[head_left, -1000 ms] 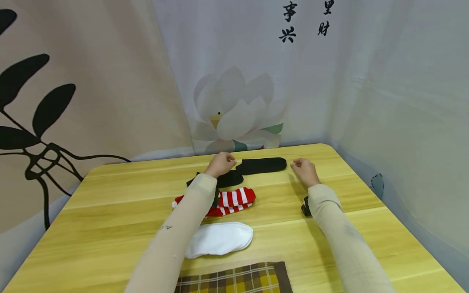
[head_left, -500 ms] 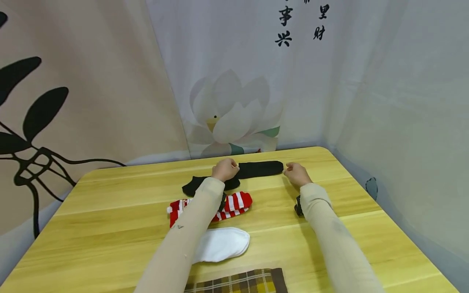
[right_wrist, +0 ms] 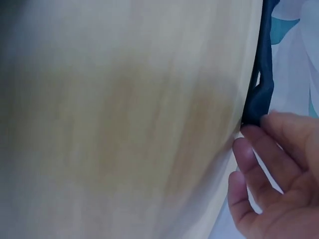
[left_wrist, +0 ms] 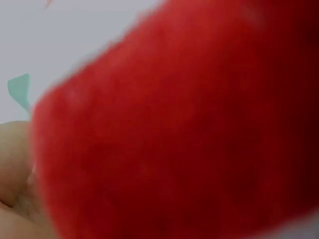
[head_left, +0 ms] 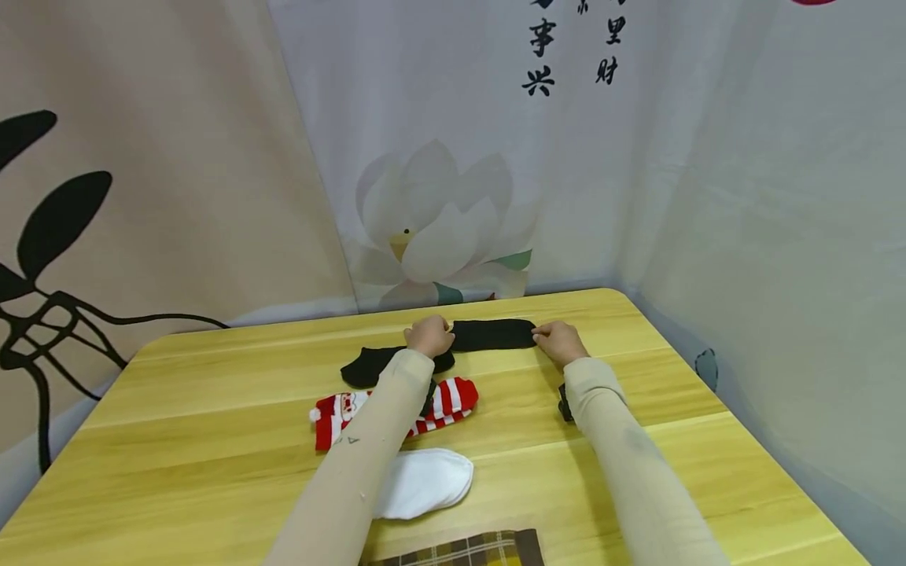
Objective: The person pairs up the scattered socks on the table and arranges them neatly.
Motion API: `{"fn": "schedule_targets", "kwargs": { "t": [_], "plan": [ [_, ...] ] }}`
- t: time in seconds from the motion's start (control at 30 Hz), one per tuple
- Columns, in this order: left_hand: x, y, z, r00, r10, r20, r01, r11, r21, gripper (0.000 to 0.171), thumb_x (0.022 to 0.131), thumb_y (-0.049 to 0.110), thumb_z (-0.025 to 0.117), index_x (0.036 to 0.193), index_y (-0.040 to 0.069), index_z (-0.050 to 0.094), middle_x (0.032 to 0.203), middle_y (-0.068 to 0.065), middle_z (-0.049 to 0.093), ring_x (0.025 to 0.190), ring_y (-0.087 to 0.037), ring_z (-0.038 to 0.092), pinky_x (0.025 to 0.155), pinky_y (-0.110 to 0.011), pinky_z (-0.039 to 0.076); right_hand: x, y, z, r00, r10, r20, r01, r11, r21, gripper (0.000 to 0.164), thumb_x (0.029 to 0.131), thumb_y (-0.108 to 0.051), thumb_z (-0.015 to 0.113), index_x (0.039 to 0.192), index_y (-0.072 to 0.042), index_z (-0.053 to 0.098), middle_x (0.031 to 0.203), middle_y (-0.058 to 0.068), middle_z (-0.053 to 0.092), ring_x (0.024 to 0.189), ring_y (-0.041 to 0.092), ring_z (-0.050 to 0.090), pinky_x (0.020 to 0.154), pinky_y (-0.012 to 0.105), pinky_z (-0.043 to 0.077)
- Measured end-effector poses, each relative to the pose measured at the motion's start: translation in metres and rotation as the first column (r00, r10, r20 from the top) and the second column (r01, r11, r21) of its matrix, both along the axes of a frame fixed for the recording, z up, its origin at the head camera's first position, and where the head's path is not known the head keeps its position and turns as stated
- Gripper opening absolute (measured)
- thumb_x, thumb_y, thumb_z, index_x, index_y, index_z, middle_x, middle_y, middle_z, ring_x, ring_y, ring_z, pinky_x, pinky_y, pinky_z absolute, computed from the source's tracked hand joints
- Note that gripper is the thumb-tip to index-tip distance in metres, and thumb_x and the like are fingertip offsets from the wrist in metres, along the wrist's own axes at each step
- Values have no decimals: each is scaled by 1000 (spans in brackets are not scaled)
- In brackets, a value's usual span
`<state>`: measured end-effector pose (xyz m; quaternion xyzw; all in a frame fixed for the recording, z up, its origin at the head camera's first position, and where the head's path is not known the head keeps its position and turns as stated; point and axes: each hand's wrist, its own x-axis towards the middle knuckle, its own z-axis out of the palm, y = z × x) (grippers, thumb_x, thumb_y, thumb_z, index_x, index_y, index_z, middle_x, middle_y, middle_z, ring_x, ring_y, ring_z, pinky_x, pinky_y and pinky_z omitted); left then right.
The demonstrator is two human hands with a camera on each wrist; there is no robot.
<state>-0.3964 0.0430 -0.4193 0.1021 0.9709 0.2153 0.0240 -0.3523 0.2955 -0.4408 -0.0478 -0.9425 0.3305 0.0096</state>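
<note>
A black sock (head_left: 493, 335) lies stretched sideways near the table's far edge. At its right end my right hand (head_left: 557, 343) pinches the fabric between thumb and index finger; the right wrist view shows this pinch, with the other fingers loosely bent. My left hand (head_left: 429, 336) is at the sock's left end with curled fingers and seems to grip it, its fingertips partly hidden. A second black sock (head_left: 373, 366) lies under and left of that hand. Blurred red fabric (left_wrist: 169, 129) fills most of the left wrist view, covering the left fingertips.
Nearer on the wooden table (head_left: 212, 440) lie red-and-white striped socks (head_left: 453, 399) with a Santa face, partly under the left forearm. White socks (head_left: 428, 481) and a brown-yellow plaid cloth (head_left: 488, 550) follow toward the front. A printed curtain (head_left: 453, 157) hangs behind.
My right hand has moved left onto the black sock's right end and now pinches it. The left hand stays at the other end. The head view has tilted up and turned slightly right.
</note>
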Motion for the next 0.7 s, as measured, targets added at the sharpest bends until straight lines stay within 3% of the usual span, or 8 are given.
{"fn": "schedule_targets", "kwargs": {
  "t": [0.07,0.17,0.27,0.33,0.53,0.7],
  "plan": [
    [-1,1,-1,1000,7,-14,-7,1000,-10,21,93,24,62,106,10,70,110,-7,69,107,-33,59,100,-54,34,1,-2,2,999,-27,-27,27,1000,6,27,97,-17,57,118,-4,68,122,18,65,107,34,62,89,44,51],
    [-4,2,-4,999,5,-32,-6,1000,-21,12,90,21,67,90,10,71,95,-6,70,99,-33,59,97,-55,35,2,-4,3,997,-62,-41,62,998,-4,17,92,-16,64,97,-3,74,107,16,71,88,30,65,76,39,53],
    [-7,4,-9,999,-2,-47,0,999,-32,13,86,17,70,75,10,70,83,-6,69,93,-32,59,95,-56,34,4,-6,3,996,-79,-28,79,997,-13,18,90,-12,66,77,-2,71,96,13,73,70,22,61,62,32,47],
    [-8,7,-11,998,1,-58,-3,999,-35,17,85,14,71,69,10,67,78,-6,67,90,-31,58,94,-56,33,6,-7,4,997,-81,-15,81,997,-13,19,89,-9,67,71,-1,67,92,13,73,66,20,59,60,31,44],
    [-9,13,-13,996,14,-89,-19,998,-62,24,86,9,66,63,11,60,72,-8,62,90,-32,58,94,-57,32,6,-7,3,998,-69,-6,69,997,27,10,84,-6,72,85,-2,63,93,14,66,80,24,60,74,37,49],
    [-7,16,-15,997,13,-82,-22,993,-115,24,90,10,60,67,12,61,84,-11,63,99,-35,55,93,-55,33,6,-8,4,1000,-2,8,2,999,46,11,84,1,68,95,-1,66,98,15,65,88,27,59,79,40,49]
  ]
}}
